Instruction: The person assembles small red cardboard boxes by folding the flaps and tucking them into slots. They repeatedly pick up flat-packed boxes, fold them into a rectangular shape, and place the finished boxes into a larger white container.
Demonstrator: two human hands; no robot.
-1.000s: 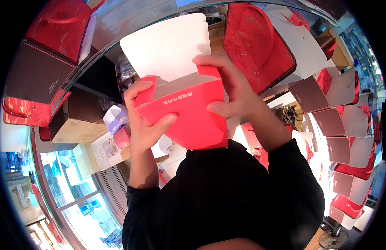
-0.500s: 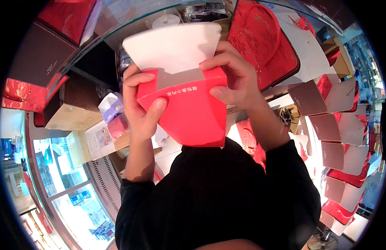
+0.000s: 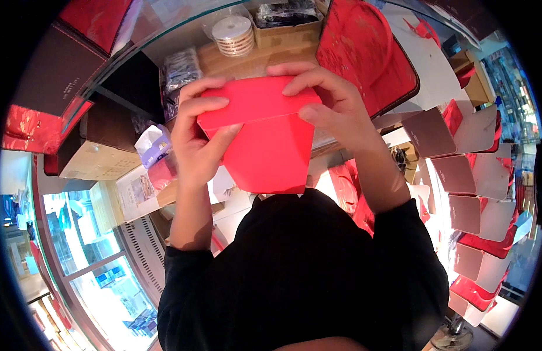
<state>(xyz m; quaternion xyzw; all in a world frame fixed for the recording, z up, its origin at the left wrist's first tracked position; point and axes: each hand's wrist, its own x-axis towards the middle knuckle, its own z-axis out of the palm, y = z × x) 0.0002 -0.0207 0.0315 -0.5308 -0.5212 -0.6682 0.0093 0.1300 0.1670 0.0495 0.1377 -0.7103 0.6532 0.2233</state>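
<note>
A red cardboard box (image 3: 274, 155) is held up in front of my chest, its side tapering toward me. Its flap (image 3: 256, 100) lies folded down over the top, red face outward. My left hand (image 3: 198, 137) grips the box's left end, fingers on the flap and thumb on the near side. The right end is in my right hand (image 3: 335, 108), with fingertips on the flap and thumb at its front edge. The inside of the box is hidden.
Beyond the box, a wooden counter (image 3: 277, 54) bears a spool of ribbon (image 3: 233, 35) and a carton (image 3: 288, 34) of plastic-wrapped items. A red bag (image 3: 364, 58) stands at the far right. At left are a cardboard box (image 3: 98, 155) and a purple tissue pack (image 3: 154, 145). Several open red-and-brown cases line the right.
The box's flap, raised with its white inside showing half a second ago, is now folded down over the top. The ribbon spool and the counter behind have come into view.
</note>
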